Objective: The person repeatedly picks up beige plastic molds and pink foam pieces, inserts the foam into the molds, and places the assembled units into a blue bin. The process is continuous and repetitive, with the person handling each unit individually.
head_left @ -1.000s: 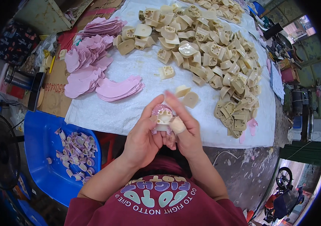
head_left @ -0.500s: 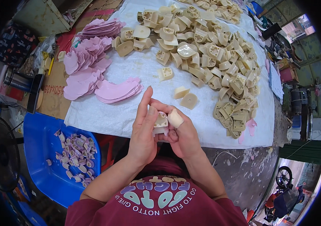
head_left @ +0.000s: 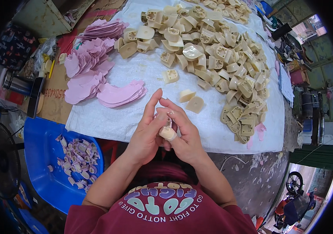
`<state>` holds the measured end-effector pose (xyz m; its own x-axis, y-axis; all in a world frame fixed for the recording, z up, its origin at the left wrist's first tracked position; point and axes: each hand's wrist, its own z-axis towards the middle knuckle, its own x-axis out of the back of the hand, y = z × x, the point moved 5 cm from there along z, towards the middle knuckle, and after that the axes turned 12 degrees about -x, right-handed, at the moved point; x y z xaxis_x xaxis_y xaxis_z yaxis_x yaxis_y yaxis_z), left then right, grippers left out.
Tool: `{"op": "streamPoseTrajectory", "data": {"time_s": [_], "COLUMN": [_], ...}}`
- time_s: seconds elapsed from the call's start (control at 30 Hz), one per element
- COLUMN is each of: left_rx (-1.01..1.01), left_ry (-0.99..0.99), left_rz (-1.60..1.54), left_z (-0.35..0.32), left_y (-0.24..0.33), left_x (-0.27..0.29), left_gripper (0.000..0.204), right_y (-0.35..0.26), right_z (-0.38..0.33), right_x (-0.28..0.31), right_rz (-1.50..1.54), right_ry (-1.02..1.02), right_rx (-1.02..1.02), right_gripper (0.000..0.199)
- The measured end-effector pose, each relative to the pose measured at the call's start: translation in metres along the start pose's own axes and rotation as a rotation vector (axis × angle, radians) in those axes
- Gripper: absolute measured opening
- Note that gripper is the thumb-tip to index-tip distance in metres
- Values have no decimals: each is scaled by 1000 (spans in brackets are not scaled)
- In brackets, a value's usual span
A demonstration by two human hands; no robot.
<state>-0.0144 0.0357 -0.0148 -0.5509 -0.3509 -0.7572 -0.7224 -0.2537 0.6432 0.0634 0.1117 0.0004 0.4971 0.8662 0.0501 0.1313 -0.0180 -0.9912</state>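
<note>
Apparently intent, a worker in a maroon shirt stands or sits before me, both hands together at the centre of our clock, with twelve pointing away from their body. The left hand and right hand are curled around one small piece, gripping it between them, forefingers stretched toward twelve. Only a little of the piece shows, with shiny pink at its far edge; I cannot tell where every finger presses. The right thumb wears a cream wrap and lies across the near side. Beneath and beyond, a white sheet covers the worktop. Near the hands, at one o'clock, sit two loose blocks, beige and curved; another lies farther out at twelve. A big heap of similar beige blocks spreads from twelve to two. Pink cutouts, thin and stacked in fans, lie at ten. Down at eight, a blue tub holds a scatter of pink-and-beige pieces. Pink scraps rest at three, beside the heap's near end. A dark fan stands at the far left, between eight and nine.
</note>
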Motion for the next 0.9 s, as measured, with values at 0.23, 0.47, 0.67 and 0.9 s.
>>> {"op": "streamPoseTrajectory", "data": {"time_s": [0.23,0.47,0.67,0.9], "left_rx": [-28,-720,-679,-656], "left_ry": [-87,-587,-648,-666], "left_rz": [-89,1230,1437,1518], "left_z": [-12,0,-3,-12], "left_y": [5,46,50,53], "left_x": [-5,-27,-31,-32], "left_gripper": [96,89,90,74], "right_y": [3,25,29,14], "right_z": [-1,-13,-20,-25], "right_x": [6,26,33,31], "right_rz": [416,663,664,502], "right_ry": [-172,-21,-95,-58], "right_rx": [10,-370,-444,-354], "right_gripper": [45,43,34,26]}}
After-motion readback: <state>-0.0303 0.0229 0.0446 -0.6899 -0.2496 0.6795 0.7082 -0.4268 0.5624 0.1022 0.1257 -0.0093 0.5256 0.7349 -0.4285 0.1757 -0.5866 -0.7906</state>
